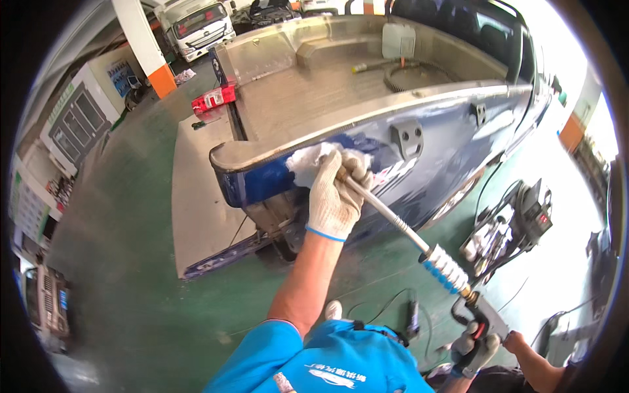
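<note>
My left hand (335, 196), in a white knit glove with a blue cuff, closes around the front end of a slide-hammer dent puller (400, 223). Its tip is hidden by my fingers, against the whitish, bare patch (306, 162) on the dark blue pickup's rear side panel (262, 188). The long metal rod runs down to the right, through a blue-and-white sleeve (445, 268), to a pistol-like grip. My gloved right hand (477, 348) is wrapped around that grip. Right beside it, a bare forearm (537, 363), apparently another person's, reaches to the tool's rear end.
The open truck bed (314, 85) holds a white jug (398, 40) and a hose. A red box (215, 98) lies by the lowered tailgate (203, 196). Right, a wheeled machine (534, 213) trails cables. A corded power tool (413, 318) and its cable lie near my feet.
</note>
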Tool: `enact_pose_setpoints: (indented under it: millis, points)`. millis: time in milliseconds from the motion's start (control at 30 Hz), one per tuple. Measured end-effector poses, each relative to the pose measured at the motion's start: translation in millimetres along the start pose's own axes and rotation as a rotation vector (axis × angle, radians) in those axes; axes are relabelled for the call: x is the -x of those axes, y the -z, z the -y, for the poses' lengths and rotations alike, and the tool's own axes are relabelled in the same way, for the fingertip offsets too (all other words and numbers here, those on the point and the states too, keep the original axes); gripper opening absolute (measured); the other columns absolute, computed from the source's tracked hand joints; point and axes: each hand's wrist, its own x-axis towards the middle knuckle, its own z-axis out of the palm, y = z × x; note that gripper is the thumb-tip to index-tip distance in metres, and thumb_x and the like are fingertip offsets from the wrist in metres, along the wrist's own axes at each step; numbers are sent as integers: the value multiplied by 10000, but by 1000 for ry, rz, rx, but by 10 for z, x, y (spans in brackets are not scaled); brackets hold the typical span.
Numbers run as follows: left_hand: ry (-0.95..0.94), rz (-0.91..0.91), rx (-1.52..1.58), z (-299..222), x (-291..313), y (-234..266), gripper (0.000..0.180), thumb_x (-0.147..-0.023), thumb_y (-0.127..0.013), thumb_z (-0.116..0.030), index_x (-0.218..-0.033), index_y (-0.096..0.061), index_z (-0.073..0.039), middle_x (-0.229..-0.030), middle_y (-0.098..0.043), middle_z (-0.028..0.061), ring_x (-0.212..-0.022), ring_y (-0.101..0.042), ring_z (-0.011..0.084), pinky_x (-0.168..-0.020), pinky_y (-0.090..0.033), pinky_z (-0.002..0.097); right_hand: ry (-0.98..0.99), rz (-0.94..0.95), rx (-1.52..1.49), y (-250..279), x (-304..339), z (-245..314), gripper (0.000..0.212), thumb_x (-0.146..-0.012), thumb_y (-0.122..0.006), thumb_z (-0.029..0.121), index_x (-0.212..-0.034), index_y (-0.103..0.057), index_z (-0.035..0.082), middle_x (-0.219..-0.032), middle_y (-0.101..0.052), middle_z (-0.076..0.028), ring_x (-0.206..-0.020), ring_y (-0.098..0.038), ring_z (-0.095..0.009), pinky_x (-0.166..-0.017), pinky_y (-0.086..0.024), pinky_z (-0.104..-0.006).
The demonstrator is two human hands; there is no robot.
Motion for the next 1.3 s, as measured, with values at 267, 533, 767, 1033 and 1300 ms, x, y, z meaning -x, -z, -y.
enact_pose_setpoints:
  millis: [267, 533, 767, 1033, 1300]
  points:
    - [153, 623, 472, 26, -339, 395, 362, -1086, -453, -349, -928, -606, -61, -549, -284, -70, -428, -293, 56, -431, -349, 230, 204, -268, 117, -395, -91, -51, 601, -940, -574, 438, -1212, -551, -97, -764, -665, -182, -476, -489, -202, -441, -395, -331]
    - [174, 189, 233, 47, -167, 234, 249, -1054, -551, -296, -914, -601, -96, -594, -339, -76, -464, -297, 61, -437, -299, 226, 83, 26, -4, 115, 79, -35, 625, -953, -579, 367, -1336, -440, -107, -1071, -672, -226, -708, -630, -253, -618, -524, -382]
    - [-67, -258, -110, 73, 151, 103, 67, -993, -625, -146, -972, -566, -123, -783, -605, 19, -561, -547, 118, -522, -484, 305, 75, -4, -26, 77, 66, -236, 573, -833, -662, 173, -1287, -458, -110, -1108, -675, -199, -719, -631, -287, -616, -518, -407]
    - [-100, -143, -268, -97, 81, 163, 97, -1014, -592, -167, -1060, -555, -91, -878, -656, 69, -640, -667, 170, -626, -627, 398, 66, -16, -214, -116, -56, -425, 633, -779, -659, 49, -1360, -458, -103, -1085, -683, -288, -768, -707, -403, -677, -628, -438]
    - [-92, -185, -343, -98, 78, 135, 84, -998, -602, -160, -1052, -580, -100, -870, -666, 62, -637, -648, 178, -625, -581, 406, 79, -69, -214, -80, -41, -425, 601, -776, -649, 54, -1330, -483, -108, -1083, -684, -281, -765, -709, -376, -677, -632, -423]
